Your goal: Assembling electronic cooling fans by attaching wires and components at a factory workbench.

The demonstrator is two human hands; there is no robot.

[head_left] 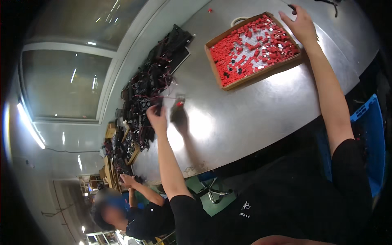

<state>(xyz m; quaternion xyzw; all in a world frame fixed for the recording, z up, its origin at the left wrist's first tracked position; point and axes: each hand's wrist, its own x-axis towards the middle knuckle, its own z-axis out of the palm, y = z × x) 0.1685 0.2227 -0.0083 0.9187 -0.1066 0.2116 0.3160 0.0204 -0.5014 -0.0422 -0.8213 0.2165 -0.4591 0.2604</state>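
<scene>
My left hand (pixel 158 121) is at the edge of a long heap of black plastic parts with thin red wires (pixel 149 83). Its fingers are closed round a dark part (pixel 157 104), partly hidden and blurred. A thin red wire runs from there to the right, toward a small red piece (pixel 179 104) over the metal table. Farther off to the right, my right hand (pixel 303 27) reaches past the corner of a shallow cardboard tray (pixel 256 74). A small black piece (pixel 292 9) sits at its curled fingers, with the thumb apart. Red caps (pixel 232 59) and a few black ones fill the tray.
The shiny metal table (pixel 241 118) meets a wall with windows on the left. A white ring (pixel 238 20) lies behind the tray, and a loose red cap (pixel 210 10) beyond. A blue crate (pixel 373 143) stands at right. A co-worker (pixel 147 216) works at lower left.
</scene>
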